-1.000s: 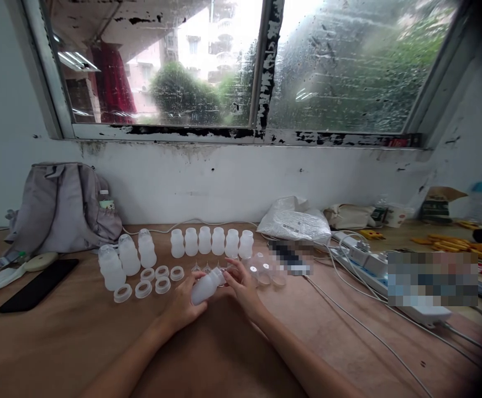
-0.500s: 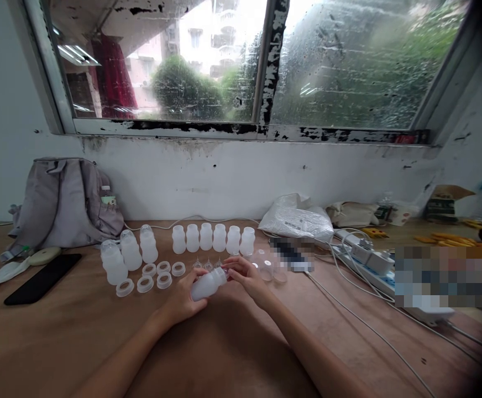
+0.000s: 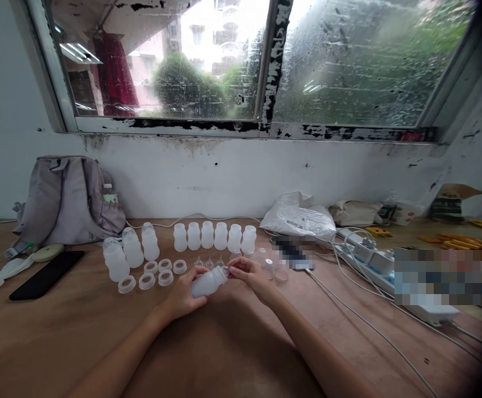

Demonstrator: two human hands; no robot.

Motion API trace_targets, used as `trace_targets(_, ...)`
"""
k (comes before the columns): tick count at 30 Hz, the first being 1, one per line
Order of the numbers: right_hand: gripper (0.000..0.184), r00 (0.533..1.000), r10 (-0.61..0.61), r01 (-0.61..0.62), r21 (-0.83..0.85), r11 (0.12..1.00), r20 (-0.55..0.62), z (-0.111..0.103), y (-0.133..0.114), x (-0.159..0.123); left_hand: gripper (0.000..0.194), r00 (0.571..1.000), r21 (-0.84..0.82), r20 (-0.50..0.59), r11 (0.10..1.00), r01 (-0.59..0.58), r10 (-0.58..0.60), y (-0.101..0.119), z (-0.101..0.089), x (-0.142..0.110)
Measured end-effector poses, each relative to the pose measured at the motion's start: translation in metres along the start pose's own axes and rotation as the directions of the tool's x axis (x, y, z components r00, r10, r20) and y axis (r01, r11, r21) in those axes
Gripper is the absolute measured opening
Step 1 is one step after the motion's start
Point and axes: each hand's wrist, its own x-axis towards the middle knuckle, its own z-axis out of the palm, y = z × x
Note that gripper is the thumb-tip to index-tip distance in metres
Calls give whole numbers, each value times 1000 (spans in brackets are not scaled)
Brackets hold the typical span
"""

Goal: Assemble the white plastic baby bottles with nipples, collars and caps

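Note:
My left hand (image 3: 184, 291) is wrapped round a frosted white baby bottle (image 3: 205, 283), tilted with its mouth up to the right. At that mouth the fingers of my right hand (image 3: 251, 275) are pinched on a small clear teat (image 3: 225, 270), partly hidden by the fingertips. Just behind the bottle stand a few clear teats (image 3: 210, 261). Several white collar rings (image 3: 165, 277) lie to the left of my left hand. Behind them stand three capped bottles (image 3: 132, 249), and farther back a row of open bottles (image 3: 207, 235). Clear domed caps (image 3: 268, 268) sit beyond my right hand.
A black phone (image 3: 47, 275) and a grey backpack (image 3: 69, 202) are at the left. On the right lie another phone (image 3: 289, 252) on a cable, a silvery plastic bag (image 3: 301, 215) and a power strip (image 3: 384, 276) with trailing cords. The window wall bounds the table's back.
My right fingers have drawn together at the bottle's mouth, and the clear teat shows more plainly there. The bottle stays in my left hand. The view has shifted slightly.

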Motion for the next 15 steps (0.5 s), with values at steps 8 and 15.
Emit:
trace_targets(8, 26, 1000, -4, 4, -58, 998, 9, 3, 0, -1, 44, 999, -17, -4, 999, -34, 34, -1, -1, 0)
trace_targets(15, 44, 998, -42, 54, -364, 930, 42, 1, 8, -1, 47, 995, 4, 70, 998, -65, 64, 1, -1, -2)
